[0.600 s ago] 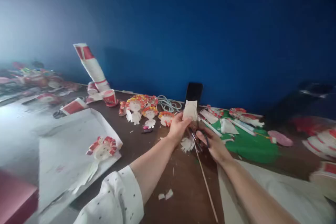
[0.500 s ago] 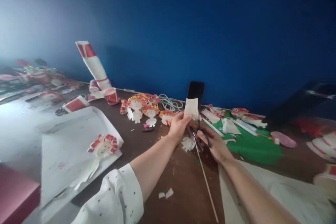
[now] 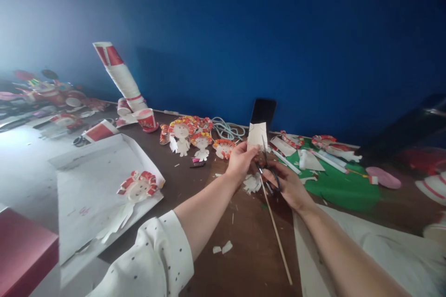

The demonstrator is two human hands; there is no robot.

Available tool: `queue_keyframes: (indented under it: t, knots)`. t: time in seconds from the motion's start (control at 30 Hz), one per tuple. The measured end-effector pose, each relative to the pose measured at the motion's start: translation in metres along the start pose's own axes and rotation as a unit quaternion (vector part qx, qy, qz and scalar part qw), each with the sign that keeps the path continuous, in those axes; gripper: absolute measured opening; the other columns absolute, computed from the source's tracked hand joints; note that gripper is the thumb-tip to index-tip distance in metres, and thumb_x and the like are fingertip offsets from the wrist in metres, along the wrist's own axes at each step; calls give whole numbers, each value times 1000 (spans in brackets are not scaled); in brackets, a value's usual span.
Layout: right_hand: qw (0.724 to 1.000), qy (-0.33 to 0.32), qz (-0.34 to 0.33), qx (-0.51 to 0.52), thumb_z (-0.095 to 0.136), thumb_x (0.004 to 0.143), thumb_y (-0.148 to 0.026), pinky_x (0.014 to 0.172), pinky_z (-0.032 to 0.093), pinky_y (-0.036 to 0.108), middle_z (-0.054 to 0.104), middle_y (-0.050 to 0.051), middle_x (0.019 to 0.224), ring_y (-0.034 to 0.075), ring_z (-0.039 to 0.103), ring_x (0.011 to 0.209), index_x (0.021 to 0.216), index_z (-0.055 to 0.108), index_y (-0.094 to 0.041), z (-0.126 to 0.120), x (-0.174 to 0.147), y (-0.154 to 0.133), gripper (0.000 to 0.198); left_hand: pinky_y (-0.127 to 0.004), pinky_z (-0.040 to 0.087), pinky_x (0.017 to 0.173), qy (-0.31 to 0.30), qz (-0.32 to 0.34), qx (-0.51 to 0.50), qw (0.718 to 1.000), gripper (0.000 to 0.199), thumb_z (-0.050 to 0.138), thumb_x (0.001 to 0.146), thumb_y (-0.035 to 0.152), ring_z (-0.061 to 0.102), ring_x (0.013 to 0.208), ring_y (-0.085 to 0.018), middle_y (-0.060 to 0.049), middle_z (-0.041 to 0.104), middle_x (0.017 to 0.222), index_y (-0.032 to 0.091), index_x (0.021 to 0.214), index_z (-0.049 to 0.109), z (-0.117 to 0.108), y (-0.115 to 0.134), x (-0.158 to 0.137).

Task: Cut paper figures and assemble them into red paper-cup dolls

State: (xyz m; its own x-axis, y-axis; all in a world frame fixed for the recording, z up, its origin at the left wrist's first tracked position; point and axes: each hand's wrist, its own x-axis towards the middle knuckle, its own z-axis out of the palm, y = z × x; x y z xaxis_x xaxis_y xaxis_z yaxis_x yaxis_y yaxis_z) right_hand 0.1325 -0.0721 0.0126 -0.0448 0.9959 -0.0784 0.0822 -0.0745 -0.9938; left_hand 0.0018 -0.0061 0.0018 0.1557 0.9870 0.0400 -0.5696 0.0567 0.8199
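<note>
When trimming a small white paper (image 3: 257, 135) with scissors (image 3: 278, 180), seemingly the step in hand, better to keep the paper firm and turn it slowly toward the blades; cut with short bites, keeping the left thumb well away from the edges; see the paper pinched between thumb and fingers of the left hand (image 3: 240, 160), raised above the brown table (image 3: 209, 271), in front of the dark phone (image 3: 264, 110); see the scissors clasped in the right hand (image 3: 287, 185), with blades apparently apart, close by the paper's right side; impossible to tell if touching it; mind also the thin stick (image 3: 276, 232) below, easy to knock; about containers, notice at left a tall leaning stack of paper cups (image 3: 121, 81), set one inside another; near its foot, notice a red and white cup (image 3: 146, 120), contents not visible; nearer, notice a shallow white tray (image 3: 80, 185), bearing a paper doll (image 3: 139, 188); at lower left, notice a red box (image 3: 29, 250), contents also impossible to tell.
</note>
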Motion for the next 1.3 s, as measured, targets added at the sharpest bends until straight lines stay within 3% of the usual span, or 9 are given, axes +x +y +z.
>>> queue_keyframes:
  t: [0.27,0.73,1.3]
  knots:
    - [999,17,-7,-33,70,69,-54,54,44,24,62,1,73,13,53,62,102,67,-19,0,-4,-1,48,-21,42,56,2,-11,19,1000,36,75,64,39,50,53,-7,1,59,66,14,86,63,1,1,-2]
    - [1000,16,7,10,71,70,-51,51,41,21,59,0,69,12,53,60,105,67,-21,-1,-6,5,46,-19,37,51,5,-8,26,1000,31,74,65,37,46,50,-5,1,56,61,13,78,61,3,2,-2]
    - [995,53,-11,-80,69,70,-54,51,42,25,63,1,69,13,52,58,105,71,-20,2,-9,-3,48,-21,37,52,20,-19,25,999,31,74,63,36,46,50,-5,1,57,62,14,78,61,5,5,-5]
